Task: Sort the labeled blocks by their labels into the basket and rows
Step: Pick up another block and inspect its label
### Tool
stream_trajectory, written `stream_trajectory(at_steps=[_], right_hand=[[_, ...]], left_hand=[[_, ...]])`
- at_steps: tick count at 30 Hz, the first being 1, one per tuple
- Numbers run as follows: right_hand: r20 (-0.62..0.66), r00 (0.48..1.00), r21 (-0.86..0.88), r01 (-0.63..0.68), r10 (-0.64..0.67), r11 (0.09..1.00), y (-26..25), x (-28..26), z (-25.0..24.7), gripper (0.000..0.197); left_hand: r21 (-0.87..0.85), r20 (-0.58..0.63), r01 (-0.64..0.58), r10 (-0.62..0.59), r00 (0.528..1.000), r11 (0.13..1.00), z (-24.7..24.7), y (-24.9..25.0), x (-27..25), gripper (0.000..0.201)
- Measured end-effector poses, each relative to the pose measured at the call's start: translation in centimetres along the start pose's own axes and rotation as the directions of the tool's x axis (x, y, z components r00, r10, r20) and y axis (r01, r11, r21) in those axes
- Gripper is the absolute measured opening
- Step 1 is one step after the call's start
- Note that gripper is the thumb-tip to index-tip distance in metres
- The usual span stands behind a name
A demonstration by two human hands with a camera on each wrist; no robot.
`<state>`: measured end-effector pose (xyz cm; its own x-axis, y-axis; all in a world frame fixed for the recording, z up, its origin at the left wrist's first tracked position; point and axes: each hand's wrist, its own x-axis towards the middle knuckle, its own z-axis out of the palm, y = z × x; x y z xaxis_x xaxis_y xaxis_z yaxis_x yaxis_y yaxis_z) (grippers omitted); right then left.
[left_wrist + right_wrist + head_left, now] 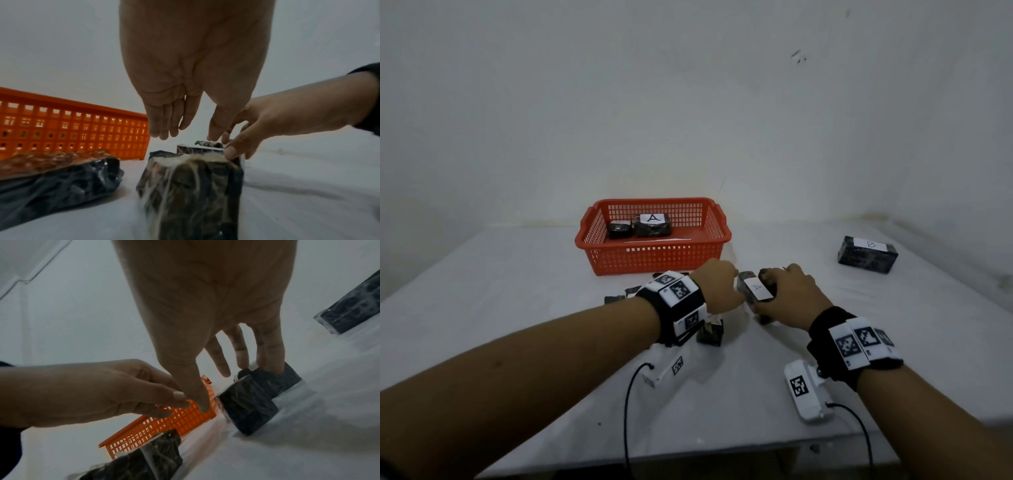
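**Head view: both hands meet at an "A" block on a white tabletop**

Head view shows a white cloth-covered tabletop (517,281) set into a corner of plain, scuffed white walls (688,102). At its far middle stands an orange-red plastic lattice basket (654,260) holding a dark wrapped block with a white "A" label (653,225) and a smaller dark block (619,229) to its left. Far right, well apart, lies a dark wrapped block labeled "B" (867,254).

Just near of the basket, the right hand (789,296) grasps a dark wrapped block with a white "A" label (756,289), thumb on its near side and fingers over the far end. The left hand (717,286) is beside this block with fingers loosely extended, holding nothing; whether it touches the block I cannot tell. More dark wrapped blocks (710,334) lie under and beside the left wrist. Both wrists wear black bands with white tag markers.
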<state>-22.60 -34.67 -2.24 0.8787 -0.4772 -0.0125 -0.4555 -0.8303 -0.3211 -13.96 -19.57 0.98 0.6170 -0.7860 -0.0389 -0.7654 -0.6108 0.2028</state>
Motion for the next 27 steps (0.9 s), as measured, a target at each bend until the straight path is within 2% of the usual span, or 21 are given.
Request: stream_trajectory(at_steps=[4,10,12,14,17,20,23,27], right_hand=[[0.034,0.999,0.065,0.014,-0.016,0.998,0.0,0.5,0.3,0.044],[-0.023,0.999,0.154,0.042,-0.039,0.987,0.5,0.4,0.0,0.033],[-0.029,0.999,0.202,0.047,-0.042,0.978,0.7,-0.2,-0.3,0.032],[-0.047,0.997,0.248,0.065,-0.055,0.967,1.1,-0.6,-0.6,0.033],[-0.067,0.994,0.292,0.104,-0.088,0.951,1.5,-1.2,-1.4,0.034],[-0.113,0.989,0.348,0.132,-0.099,0.928,2.2,-1.6,-2.5,0.029],[-0.186,0.978,0.463,0.172,-0.095,0.869,3.0,-1.9,-3.4,0.022],[-0.232,0.969,0.603,0.213,-0.086,0.769,3.3,-2.1,-3.7,0.027]], left_hand=[[-0.043,-0.007,0.031,-0.031,0.999,0.999,0.5,0.4,2.3,0.037],[-0.02,-0.043,0.017,-0.018,0.999,1.0,0.8,0.9,3.6,0.03],[-0.033,-0.076,0.031,-0.034,0.997,0.999,0.7,0.6,3.9,0.037],[-0.064,-0.091,0.041,-0.047,0.995,0.997,0.6,0.2,3.8,0.055],[-0.137,-0.072,0.05,-0.06,0.996,0.989,0.5,-0.5,3.7,0.073],[-0.24,-0.032,0.019,-0.027,0.999,0.971,0.0,-0.9,3.5,0.068],[-0.427,-0.052,-0.039,0.019,0.998,0.903,-0.5,-1.4,3.2,0.055],[-0.712,-0.08,-0.038,-0.027,0.996,0.701,-0.9,-2.3,2.8,0.052]])
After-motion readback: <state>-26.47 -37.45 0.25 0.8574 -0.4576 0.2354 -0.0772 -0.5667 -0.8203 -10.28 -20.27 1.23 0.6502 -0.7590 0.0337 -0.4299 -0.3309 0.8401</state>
